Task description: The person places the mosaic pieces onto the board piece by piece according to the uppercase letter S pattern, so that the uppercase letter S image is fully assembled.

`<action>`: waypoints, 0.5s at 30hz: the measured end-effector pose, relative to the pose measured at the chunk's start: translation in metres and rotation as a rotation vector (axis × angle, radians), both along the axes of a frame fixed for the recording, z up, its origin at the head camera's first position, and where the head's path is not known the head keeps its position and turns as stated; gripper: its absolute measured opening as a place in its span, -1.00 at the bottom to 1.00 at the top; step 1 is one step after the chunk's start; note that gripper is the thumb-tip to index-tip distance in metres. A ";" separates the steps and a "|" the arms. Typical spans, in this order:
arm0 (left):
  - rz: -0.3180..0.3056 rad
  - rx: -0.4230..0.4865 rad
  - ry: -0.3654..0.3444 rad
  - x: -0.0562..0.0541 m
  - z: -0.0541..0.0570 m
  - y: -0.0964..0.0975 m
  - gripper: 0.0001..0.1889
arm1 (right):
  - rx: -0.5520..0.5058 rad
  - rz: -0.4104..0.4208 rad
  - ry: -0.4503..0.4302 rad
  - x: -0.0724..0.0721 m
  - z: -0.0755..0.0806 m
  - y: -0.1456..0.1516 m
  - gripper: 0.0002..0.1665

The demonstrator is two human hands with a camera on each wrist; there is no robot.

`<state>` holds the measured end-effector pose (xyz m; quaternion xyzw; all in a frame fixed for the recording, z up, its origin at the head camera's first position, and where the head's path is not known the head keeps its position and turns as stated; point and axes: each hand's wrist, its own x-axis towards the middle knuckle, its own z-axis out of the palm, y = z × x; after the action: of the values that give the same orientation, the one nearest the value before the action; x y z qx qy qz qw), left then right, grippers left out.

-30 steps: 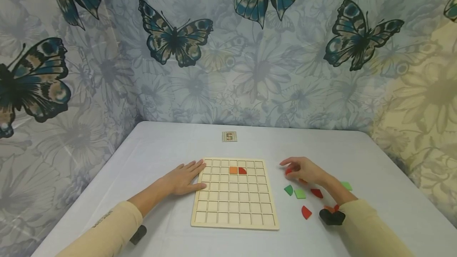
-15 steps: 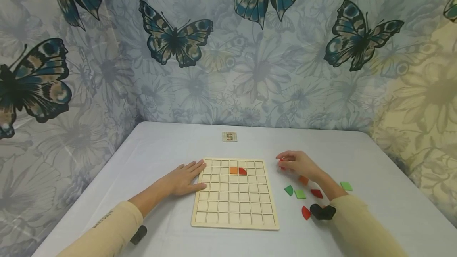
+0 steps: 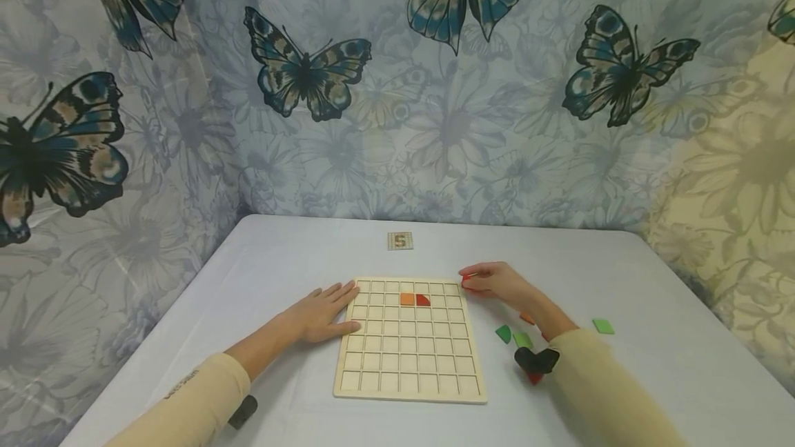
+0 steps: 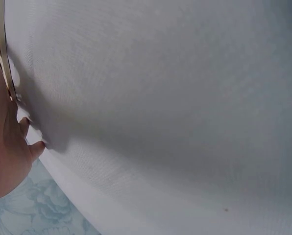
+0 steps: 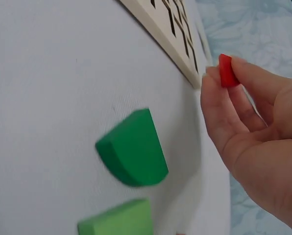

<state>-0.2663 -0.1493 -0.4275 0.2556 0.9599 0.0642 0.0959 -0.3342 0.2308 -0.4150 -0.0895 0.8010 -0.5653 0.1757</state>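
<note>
A pale wooden grid board (image 3: 410, 345) lies flat on the table. In one of its upper rows sit an orange square tile (image 3: 407, 299) and, right beside it, a red quarter-circle tile (image 3: 422, 301). My left hand (image 3: 319, 314) rests with spread fingers on the board's left edge; the left wrist view catches part of that hand (image 4: 6, 132). At the board's far right corner, my right hand (image 3: 495, 283) pinches a small red tile (image 5: 228, 71) between thumb and fingertips. The fingers partly cover that tile, so its full outline is hidden.
Right of the board lie a dark green quarter-circle tile (image 3: 504, 334), a light green tile (image 3: 522, 341) and an orange tile (image 3: 526, 318), with red ones partly hidden by the right arm. Another light green square (image 3: 603, 326) sits farther right. A small patterned card (image 3: 400, 241) lies behind the board.
My right hand has lifted the red tile from among the loose pieces and carried it left to the board's far right corner. The left hand stays in place.
</note>
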 end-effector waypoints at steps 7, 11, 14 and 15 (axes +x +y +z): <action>-0.009 0.009 0.003 0.001 0.001 0.000 -0.16 | -0.027 0.015 -0.006 0.000 0.000 -0.016 -0.55; -0.010 0.001 0.013 0.002 0.000 -0.001 -0.17 | -0.013 0.022 -0.001 -0.001 0.001 -0.023 -0.61; -0.009 0.006 0.012 0.002 0.001 0.000 -0.17 | -0.025 0.026 -0.011 -0.002 0.001 -0.028 -0.60; -0.009 0.009 0.010 0.002 0.001 0.000 -0.17 | -0.032 0.035 -0.013 -0.002 0.001 -0.029 -0.59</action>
<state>-0.2641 -0.1493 -0.4262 0.2606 0.9589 0.0668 0.0900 -0.3361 0.2015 -0.4141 -0.1028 0.7889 -0.5754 0.1895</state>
